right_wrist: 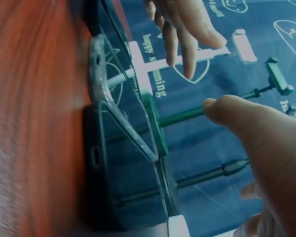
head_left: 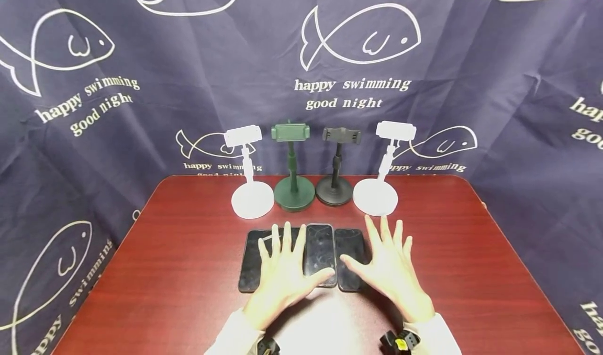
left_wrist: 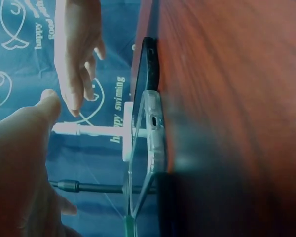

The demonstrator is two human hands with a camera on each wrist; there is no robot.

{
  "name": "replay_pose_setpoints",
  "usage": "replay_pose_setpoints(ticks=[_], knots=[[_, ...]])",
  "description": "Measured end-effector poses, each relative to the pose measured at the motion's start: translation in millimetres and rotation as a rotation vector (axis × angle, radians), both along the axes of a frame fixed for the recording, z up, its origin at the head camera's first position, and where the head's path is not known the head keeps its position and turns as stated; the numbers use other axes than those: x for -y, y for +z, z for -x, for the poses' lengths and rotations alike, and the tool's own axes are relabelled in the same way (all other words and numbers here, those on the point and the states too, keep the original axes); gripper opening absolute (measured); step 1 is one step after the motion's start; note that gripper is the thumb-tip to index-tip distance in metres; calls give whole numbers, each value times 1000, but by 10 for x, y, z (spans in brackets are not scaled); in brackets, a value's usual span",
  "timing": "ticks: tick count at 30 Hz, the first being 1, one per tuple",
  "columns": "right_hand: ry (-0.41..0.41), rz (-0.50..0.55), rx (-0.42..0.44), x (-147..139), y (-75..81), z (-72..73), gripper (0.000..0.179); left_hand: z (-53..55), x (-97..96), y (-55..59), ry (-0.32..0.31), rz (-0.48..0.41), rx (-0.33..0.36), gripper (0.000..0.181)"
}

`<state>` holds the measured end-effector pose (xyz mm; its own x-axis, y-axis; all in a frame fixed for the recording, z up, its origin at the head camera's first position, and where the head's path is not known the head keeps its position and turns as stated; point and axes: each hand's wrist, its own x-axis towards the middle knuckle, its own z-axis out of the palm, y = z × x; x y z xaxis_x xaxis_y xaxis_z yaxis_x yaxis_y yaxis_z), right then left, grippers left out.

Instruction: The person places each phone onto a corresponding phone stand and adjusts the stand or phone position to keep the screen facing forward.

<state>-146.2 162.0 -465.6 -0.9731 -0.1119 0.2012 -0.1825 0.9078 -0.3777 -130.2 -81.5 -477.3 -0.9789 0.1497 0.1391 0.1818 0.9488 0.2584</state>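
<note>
Both my left hand (head_left: pixel 282 276) and my right hand (head_left: pixel 393 271) are spread, palms down, with nothing held. The wrist views show a gap between the hands and the devices lying flat below. Under the left hand is a wide black device (head_left: pixel 251 266), its screen partly hidden by the fingers. Beside it, a phone in a clear case (head_left: pixel 320 247) lies in the middle, with the left thumb over its lower edge. A black phone (head_left: pixel 348 261) lies right of that, near the right thumb. The clear case's port edge (left_wrist: pixel 155 121) shows in the left wrist view.
Behind the devices stand phone stands in a row: a white one (head_left: pixel 253 200), a green one (head_left: pixel 294 193), a black one (head_left: pixel 334 190) and another white one (head_left: pixel 375 197). The red wooden table (head_left: pixel 165 271) ends at a dark blue fish-printed curtain (head_left: pixel 264 46).
</note>
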Motion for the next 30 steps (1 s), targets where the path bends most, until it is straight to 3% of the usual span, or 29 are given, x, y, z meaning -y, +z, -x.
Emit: replay_pose_setpoints(ticks=[11,22,30], knots=[[-20,109,52,-129,163,84,110,182,-138,62,-10,-2,57,120],[-43,188,53,-265,363,136,108,366,-217,-21,-29,-40,92,119],[-39,210,38,-366,454,216,108,414,-266,132,-30,-80,141,117]])
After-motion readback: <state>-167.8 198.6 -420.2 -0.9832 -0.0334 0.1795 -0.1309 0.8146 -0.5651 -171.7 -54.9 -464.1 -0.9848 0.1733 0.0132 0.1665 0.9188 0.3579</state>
